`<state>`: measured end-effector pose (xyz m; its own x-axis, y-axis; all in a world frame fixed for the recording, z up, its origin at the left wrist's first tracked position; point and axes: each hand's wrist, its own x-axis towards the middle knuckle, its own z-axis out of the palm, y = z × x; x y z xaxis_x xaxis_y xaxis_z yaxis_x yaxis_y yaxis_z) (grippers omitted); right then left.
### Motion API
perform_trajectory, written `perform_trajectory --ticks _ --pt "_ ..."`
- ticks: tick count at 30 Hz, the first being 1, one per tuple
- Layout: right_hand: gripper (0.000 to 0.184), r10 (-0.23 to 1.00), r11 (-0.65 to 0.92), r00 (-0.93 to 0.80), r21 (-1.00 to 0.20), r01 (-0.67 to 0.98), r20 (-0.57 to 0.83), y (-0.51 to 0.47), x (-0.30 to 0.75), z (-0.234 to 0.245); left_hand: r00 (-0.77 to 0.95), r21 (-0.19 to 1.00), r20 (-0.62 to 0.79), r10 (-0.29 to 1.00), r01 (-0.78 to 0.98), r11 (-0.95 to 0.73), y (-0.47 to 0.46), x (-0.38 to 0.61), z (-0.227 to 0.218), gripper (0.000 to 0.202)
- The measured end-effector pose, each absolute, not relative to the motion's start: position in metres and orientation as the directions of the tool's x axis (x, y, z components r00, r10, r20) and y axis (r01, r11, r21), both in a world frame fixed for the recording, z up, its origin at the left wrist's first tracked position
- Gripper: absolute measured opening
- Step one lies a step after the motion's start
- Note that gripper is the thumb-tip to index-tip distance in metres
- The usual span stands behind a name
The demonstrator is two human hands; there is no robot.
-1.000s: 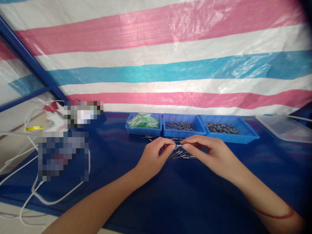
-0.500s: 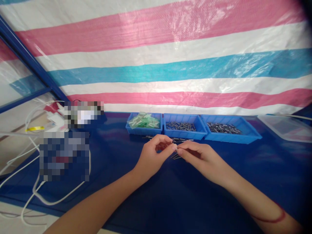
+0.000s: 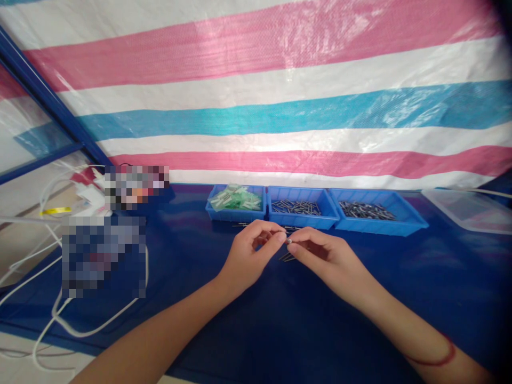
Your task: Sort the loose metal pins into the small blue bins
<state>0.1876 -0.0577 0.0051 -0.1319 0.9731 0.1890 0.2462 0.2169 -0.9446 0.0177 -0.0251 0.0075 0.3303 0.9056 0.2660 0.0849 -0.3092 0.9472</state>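
My left hand (image 3: 254,253) and my right hand (image 3: 326,256) meet above the blue table, thumb and forefinger of each pinched together. A small silvery metal piece (image 3: 289,241) with a rounded end shows at the right fingertips. Whatever the left fingertips grip is too small to make out. Just beyond and beneath the hands, several thin metal rods (image 3: 287,256) lie on the table, partly covered by the fingers. Behind them stands a blue bin (image 3: 304,219) of short metal pins (image 3: 298,207), close to both hands.
To the left, another blue bin (image 3: 236,215) holds green and clear plastic packets (image 3: 238,199). A third blue bin (image 3: 384,226) on the right contains dark metal pieces (image 3: 368,210). A clear plastic container (image 3: 468,213) sits far right. White cables (image 3: 80,334) and blurred-out items occupy the left side.
The fingertips have drawn slightly apart, and the small metal piece's end now shows more plainly at my right fingers. My right hand has shifted a little left.
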Motion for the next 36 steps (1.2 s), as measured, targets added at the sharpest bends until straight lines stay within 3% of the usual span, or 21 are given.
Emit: perform_trajectory --ticks 7,13,17,20,23,28,31,36 --pt "0.019 0.981 0.187 0.010 -0.963 0.194 0.192 -0.058 0.192 0.009 0.329 0.946 0.254 0.910 0.112 -0.305 -0.024 0.018 0.008 0.013" --pt "0.017 0.939 0.308 0.039 -0.887 0.345 0.341 -0.063 0.194 0.013 0.416 0.929 0.201 0.887 0.206 -0.307 -0.025 0.019 0.009 0.017" --pt "0.018 0.915 0.334 0.057 -0.829 0.448 0.400 -0.058 0.207 0.017 0.574 0.791 0.254 0.778 0.339 -0.509 -0.025 0.017 0.005 0.025" --pt "0.019 0.862 0.270 0.245 -0.809 0.522 0.445 -0.048 0.234 0.021 0.682 0.581 0.308 0.663 0.417 -0.699 -0.023 0.014 -0.001 0.031" --pt "0.022 0.733 0.044 0.454 -0.700 0.713 0.507 -0.037 0.274 0.022 0.753 0.393 0.294 0.589 0.466 -0.792 -0.020 0.014 -0.009 0.031" --pt "0.023 0.688 -0.335 0.511 -0.400 0.853 0.515 -0.020 0.335 0.006 0.791 0.274 0.248 0.559 0.496 -0.824 -0.014 0.017 -0.017 0.028" --pt "0.035 0.772 -0.304 0.405 -0.276 0.912 0.490 -0.013 0.351 -0.007 0.784 0.263 0.254 0.567 0.508 -0.820 -0.013 0.018 -0.016 0.025" --pt "0.042 0.726 -0.192 0.306 -0.246 0.950 0.616 -0.011 0.333 -0.008 0.767 0.227 0.252 0.590 0.546 -0.806 -0.017 0.020 -0.013 0.021"
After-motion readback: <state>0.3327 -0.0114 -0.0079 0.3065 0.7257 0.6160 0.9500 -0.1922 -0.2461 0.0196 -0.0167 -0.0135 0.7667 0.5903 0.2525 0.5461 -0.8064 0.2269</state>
